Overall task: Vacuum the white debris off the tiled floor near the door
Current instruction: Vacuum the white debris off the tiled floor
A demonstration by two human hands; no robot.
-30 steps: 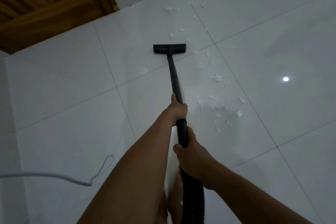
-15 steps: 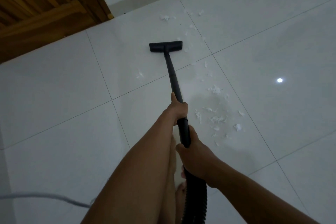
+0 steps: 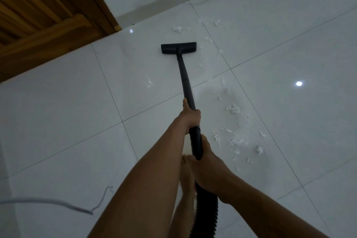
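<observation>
On the tiled floor (image 3: 58,121), left hand (image 3: 190,120) and right hand (image 3: 208,166) grip the wand (image 3: 186,81); nozzle (image 3: 178,48) lies left of white debris (image 3: 233,109)

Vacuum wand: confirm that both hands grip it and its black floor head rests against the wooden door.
Partly wrong. The left hand and right hand do grip the vacuum wand, but its black floor head rests on the tiled floor, apart from the wooden door, as the head view shows.
</observation>
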